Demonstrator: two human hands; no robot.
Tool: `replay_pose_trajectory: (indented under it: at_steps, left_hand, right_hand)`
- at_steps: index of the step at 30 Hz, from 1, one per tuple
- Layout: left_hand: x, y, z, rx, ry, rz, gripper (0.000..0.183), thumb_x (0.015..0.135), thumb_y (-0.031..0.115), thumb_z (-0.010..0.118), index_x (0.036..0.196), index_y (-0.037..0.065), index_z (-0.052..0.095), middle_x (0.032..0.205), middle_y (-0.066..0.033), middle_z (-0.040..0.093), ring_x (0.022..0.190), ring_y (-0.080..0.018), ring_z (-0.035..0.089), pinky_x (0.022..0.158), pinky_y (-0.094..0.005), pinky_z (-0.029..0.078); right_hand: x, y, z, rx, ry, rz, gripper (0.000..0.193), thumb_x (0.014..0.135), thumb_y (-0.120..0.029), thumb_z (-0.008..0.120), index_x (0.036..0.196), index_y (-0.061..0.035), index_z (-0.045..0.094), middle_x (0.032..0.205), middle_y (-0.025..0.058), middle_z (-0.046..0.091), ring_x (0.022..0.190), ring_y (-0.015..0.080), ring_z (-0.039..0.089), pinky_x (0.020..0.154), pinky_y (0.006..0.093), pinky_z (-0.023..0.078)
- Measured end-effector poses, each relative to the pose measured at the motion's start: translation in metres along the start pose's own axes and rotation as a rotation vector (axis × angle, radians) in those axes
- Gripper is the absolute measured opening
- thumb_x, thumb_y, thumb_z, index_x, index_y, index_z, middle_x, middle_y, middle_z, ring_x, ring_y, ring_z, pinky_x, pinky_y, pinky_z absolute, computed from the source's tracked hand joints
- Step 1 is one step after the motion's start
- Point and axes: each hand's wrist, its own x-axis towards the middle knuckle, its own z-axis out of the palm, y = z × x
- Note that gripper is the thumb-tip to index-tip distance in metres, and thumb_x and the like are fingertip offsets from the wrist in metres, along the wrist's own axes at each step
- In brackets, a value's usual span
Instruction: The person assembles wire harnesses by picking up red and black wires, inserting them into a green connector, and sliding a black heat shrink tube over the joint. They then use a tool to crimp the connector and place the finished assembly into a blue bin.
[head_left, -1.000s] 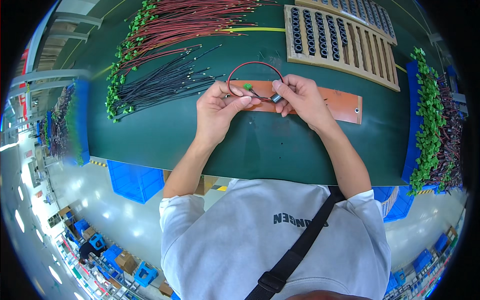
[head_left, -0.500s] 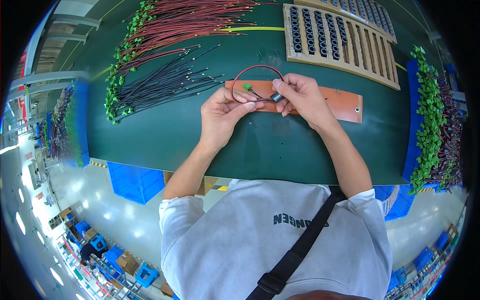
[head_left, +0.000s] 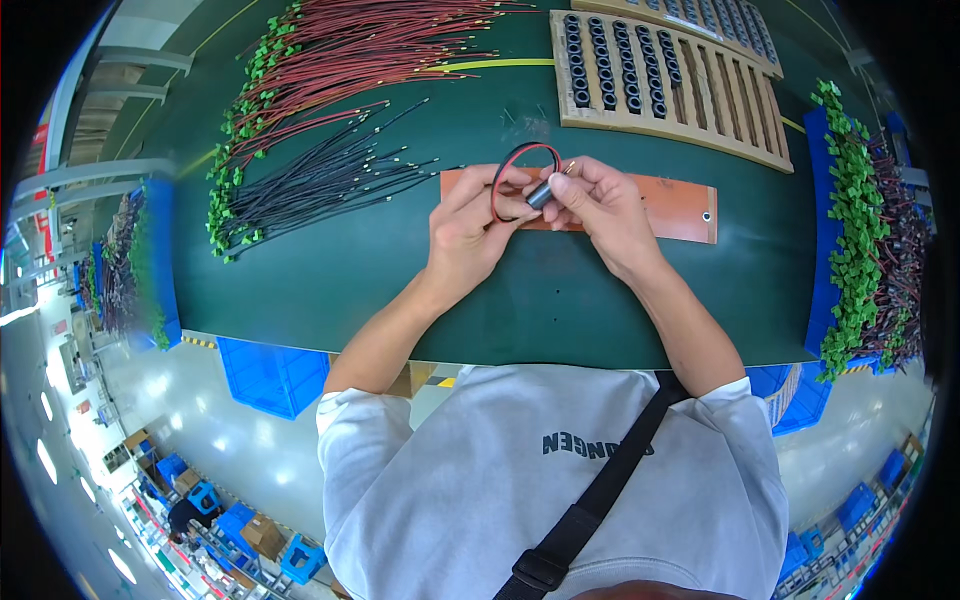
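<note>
Over an orange-brown strip (head_left: 682, 211) my two hands meet around a red and black wire (head_left: 522, 148), which is bent into a loop. My right hand (head_left: 612, 212) pinches a dark ferrite core (head_left: 540, 195), a short tube that sits tilted between the hands. The wire appears to run through or beside this core; the fingers hide which. My left hand (head_left: 467, 228) is closed on the wire just left of the core. Gold-coloured wire ends (head_left: 571, 168) poke up at my right fingertips. The wire's green connector is out of sight now.
Red wires (head_left: 370, 50) and black wires (head_left: 320, 180) with green connectors lie at the far left of the green table (head_left: 330, 290). A wooden tray (head_left: 665, 132) holds rows of ferrite cores at the far right. Blue bins (head_left: 822, 230) of wires flank the table.
The wire loop has become smaller, and black wire now shows beside the red. The core has tilted, my hands have drawn closer, and the green connector has gone from sight.
</note>
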Motion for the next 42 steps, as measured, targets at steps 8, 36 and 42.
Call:
replay_pose_trajectory:
  at_steps: [8,36,42]
  left_hand:
    - [0.007,0.019,0.002,0.324,-0.182,0.051,0.048,0.087,0.003,0.078,0.131,0.010,0.062,0.118,-0.0168,0.071,0.098,-0.0310,0.074,0.080,-0.0391,0.060]
    - [0.052,-0.003,0.049,-0.490,-0.554,-0.556,0.019,0.104,0.009,0.064,0.108,-0.008,0.073,0.089,-0.0163,0.075,0.073,-0.0199,0.071,0.067,-0.0303,0.059]
    - [0.054,-0.003,0.044,-0.496,-0.568,-0.599,0.017,0.103,0.006,0.065,0.108,-0.008,0.074,0.092,-0.0184,0.076,0.077,-0.0213,0.073,0.069,-0.0317,0.061]
  right_hand:
    - [-0.017,-0.008,-0.001,-0.627,0.075,-0.237,0.016,0.104,-0.014,0.062,0.113,-0.0020,0.070,0.093,0.0096,0.074,0.073,0.0158,0.073,0.063,0.0279,0.057]
    - [-0.039,-0.019,-0.090,-0.353,0.301,-0.361,0.025,0.099,-0.017,0.073,0.086,0.0031,0.071,0.084,0.0045,0.073,0.077,0.0093,0.068,0.074,0.0245,0.056]
    - [-0.035,-0.016,-0.092,-0.313,0.316,-0.379,0.025,0.098,-0.018,0.074,0.084,0.0025,0.073,0.078,0.0062,0.074,0.072,0.0110,0.071,0.071,0.0256,0.058]
